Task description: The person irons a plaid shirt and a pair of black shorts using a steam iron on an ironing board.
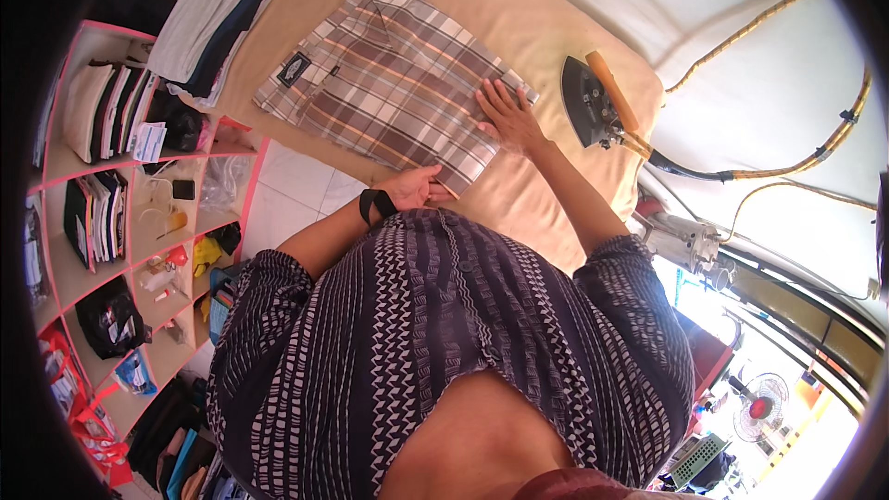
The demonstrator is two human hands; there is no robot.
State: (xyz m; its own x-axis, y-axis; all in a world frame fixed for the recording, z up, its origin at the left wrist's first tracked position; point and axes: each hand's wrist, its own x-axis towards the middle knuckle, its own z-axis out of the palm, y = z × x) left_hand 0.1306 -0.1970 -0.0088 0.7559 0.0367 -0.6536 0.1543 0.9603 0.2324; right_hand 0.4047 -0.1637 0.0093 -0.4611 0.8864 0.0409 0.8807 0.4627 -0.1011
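Observation:
A folded plaid shirt (403, 83) in brown, white and orange lies on the tan cloth of the ironing table (305, 7), with a dark label showing near its left corner. My right hand (505, 114) rests palm down on the shirt's right part, fingers spread. At the edge nearest my body is my left hand (413, 187), a black band on its wrist. Its thumb lies at the shirt's edge and its other fingers are partly hidden; whether it pinches the fabric cannot be told. A steam iron (587, 101) with a wooden handle stands to the right of the shirt.
A stack of folded garments (215, 21) lies on the table's left side. Pink-edged shelves (132, 222) with clothes and bags stand at the left. From the iron, a wrapped hose (764, 172) runs right. A metal motor (684, 239) sits beside the table, and a fan (760, 406) stands farther back.

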